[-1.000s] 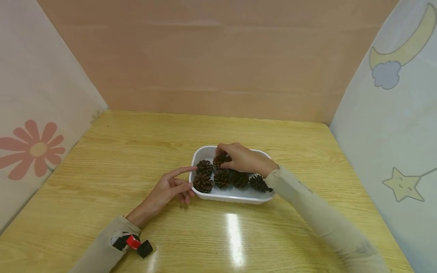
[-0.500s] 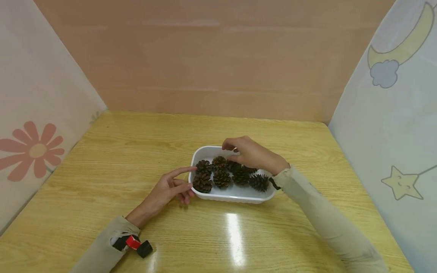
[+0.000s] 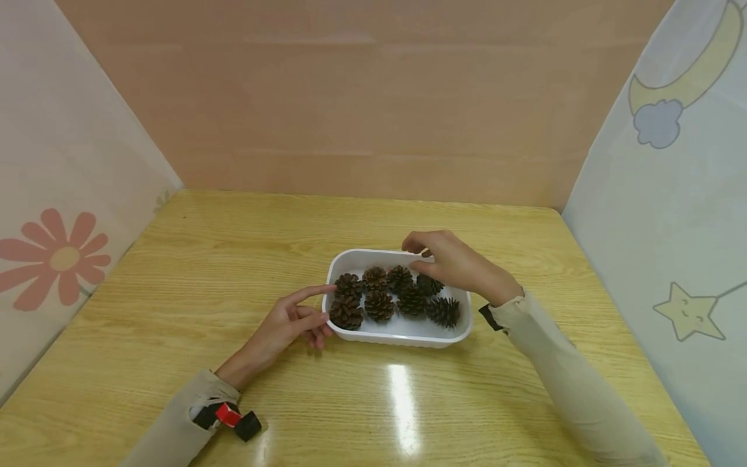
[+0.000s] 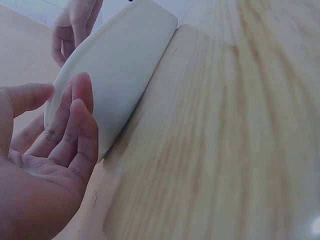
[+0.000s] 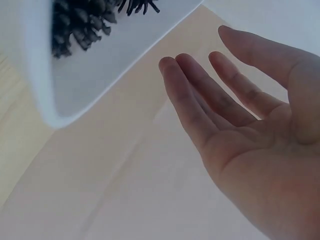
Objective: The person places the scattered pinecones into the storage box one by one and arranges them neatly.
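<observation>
A white plastic tray (image 3: 403, 338) holds several brown pine cones (image 3: 379, 305) in two rough rows. My left hand (image 3: 292, 319) rests at its left end, the straight index finger and the thumb at the rim. In the left wrist view the loosely bent fingers (image 4: 82, 115) lie by the tray's outer wall (image 4: 125, 75). My right hand (image 3: 455, 263) hovers over the far right rim with nothing in it, close above a dark pine cone (image 3: 429, 285) that it partly covers. Its fingers are spread and relaxed in the right wrist view, palm (image 5: 260, 155) showing.
The tray stands on a yellow wood-grain table (image 3: 262, 240). A plain orange-brown backdrop (image 3: 373, 97) rises behind it. Patterned sheets flank both sides, with a red flower (image 3: 64, 258) on the left and a star (image 3: 688, 312) on the right.
My right hand has let go of a pine cone in the far row, lifted and moved right along the tray's far side. More pine cones show now. The left hand has stayed put.
</observation>
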The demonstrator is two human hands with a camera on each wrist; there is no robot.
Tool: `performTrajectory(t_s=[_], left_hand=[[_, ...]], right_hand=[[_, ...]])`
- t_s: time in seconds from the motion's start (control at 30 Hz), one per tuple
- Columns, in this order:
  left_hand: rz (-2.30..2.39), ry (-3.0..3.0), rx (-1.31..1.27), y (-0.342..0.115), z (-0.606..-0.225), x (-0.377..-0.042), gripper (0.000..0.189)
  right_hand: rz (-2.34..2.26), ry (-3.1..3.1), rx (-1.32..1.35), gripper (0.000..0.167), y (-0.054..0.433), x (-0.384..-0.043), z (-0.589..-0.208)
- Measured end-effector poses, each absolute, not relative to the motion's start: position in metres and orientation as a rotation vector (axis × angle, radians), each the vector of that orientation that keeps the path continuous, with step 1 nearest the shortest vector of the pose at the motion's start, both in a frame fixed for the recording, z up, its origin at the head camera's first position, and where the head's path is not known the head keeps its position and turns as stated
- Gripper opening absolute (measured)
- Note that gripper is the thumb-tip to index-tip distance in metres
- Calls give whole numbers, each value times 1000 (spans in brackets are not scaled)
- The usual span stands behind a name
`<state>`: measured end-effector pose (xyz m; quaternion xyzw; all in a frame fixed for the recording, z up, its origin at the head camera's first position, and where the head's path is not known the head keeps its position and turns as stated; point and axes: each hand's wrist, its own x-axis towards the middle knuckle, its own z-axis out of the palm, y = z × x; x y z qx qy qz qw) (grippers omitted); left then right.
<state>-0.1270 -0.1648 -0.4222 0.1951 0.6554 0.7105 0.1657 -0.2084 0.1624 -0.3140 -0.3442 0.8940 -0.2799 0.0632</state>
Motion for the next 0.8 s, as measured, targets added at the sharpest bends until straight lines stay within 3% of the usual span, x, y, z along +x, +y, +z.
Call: performTrajectory(t_s=[0.53,0.8], left_hand=[[1869,2058,529,-166,-405,-119,51],[1655,2334,517,-175,-380,-107,49]], right_hand=[[-859,3066,-1102,22,206,-169,-328],[-849,3326,-1161,31,234,-144,-343]])
